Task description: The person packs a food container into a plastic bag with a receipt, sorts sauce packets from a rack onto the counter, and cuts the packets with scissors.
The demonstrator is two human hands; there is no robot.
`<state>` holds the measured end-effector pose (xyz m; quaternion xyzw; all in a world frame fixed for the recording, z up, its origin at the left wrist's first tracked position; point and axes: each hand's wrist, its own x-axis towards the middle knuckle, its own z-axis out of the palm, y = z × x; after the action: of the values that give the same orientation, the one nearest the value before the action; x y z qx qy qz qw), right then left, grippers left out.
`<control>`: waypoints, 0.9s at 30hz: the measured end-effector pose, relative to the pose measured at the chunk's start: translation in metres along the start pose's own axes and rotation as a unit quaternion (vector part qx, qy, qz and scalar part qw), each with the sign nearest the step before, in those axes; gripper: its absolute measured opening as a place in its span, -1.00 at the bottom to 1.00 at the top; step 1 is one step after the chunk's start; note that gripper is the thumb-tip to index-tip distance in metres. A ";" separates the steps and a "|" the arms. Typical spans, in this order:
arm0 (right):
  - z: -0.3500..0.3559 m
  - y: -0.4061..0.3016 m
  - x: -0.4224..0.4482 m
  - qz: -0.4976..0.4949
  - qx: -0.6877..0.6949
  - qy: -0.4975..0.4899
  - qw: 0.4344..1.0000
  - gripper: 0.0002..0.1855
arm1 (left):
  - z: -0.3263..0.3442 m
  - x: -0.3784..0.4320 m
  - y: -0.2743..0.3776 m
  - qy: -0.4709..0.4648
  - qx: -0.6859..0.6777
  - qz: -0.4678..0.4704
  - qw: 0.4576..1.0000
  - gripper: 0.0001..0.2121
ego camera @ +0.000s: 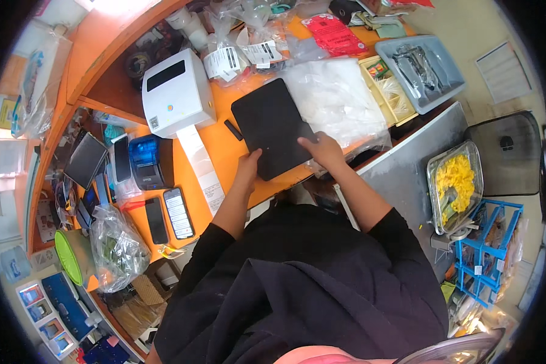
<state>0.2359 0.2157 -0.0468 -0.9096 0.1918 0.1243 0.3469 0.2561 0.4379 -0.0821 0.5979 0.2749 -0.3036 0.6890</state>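
Observation:
Between my two hands is a flat black rectangular tablet or case, held above the orange counter. My left hand grips its lower left edge, with the thumb on top. My right hand grips the right edge, its thumb also on the black face; the fingers underneath are hidden. A small black bar lies just left of the tablet. Farther left stands a white label printer with a long printed paper strip hanging out. Clear plastic bags lie to the right of the tablet.
Two phones and a blue-and-black receipt printer sit at the left. Bagged items with labels and a red packet lie at the back. On the right are a grey tray of cutlery, a yellow-filled container and a blue rack.

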 end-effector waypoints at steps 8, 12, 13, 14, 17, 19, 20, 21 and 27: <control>0.024 0.016 -0.034 0.034 0.384 -0.161 0.908 -0.46 | -0.016 -0.037 -0.032 -0.018 -0.115 0.135 0.984 -0.62; 0.014 0.013 -0.047 0.008 0.486 -0.160 0.859 -0.46 | -0.012 -0.052 -0.041 0.019 -0.051 0.224 0.973 -0.67; 0.011 0.015 -0.049 0.007 0.541 -0.155 0.827 -0.47 | -0.008 -0.058 -0.032 -0.018 -0.052 0.237 0.970 -0.68; 0.023 0.048 -0.018 -0.108 0.333 -0.017 0.937 -0.49 | -0.004 -0.062 -0.025 -0.027 -0.046 0.236 0.970 -0.68; -0.017 0.031 0.034 -0.198 0.270 0.169 0.927 -0.60 | -0.003 -0.070 -0.004 -0.069 -0.068 0.247 0.964 -0.71; -0.025 0.022 0.053 -0.304 -0.003 0.321 0.897 -0.60 | -0.012 -0.075 0.002 -0.039 -0.047 0.262 0.963 -0.73; -0.029 0.022 0.056 -0.326 -0.096 0.373 0.863 -0.59 | -0.021 -0.069 0.002 -0.043 -0.033 0.266 0.962 -0.73; -0.027 0.029 0.055 -0.304 -0.165 0.292 0.891 -0.59 | -0.025 -0.070 0.004 -0.046 -0.028 0.266 0.962 -0.73; -0.017 0.095 0.054 -0.243 -0.203 0.069 0.946 -0.69 | -0.030 -0.055 0.001 -0.051 -0.004 0.241 0.969 -0.70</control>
<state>0.2443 0.1245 -0.1092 -0.9862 -0.0413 0.0096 0.1603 0.2201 0.4729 -0.0445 0.6275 0.0882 -0.1573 0.7575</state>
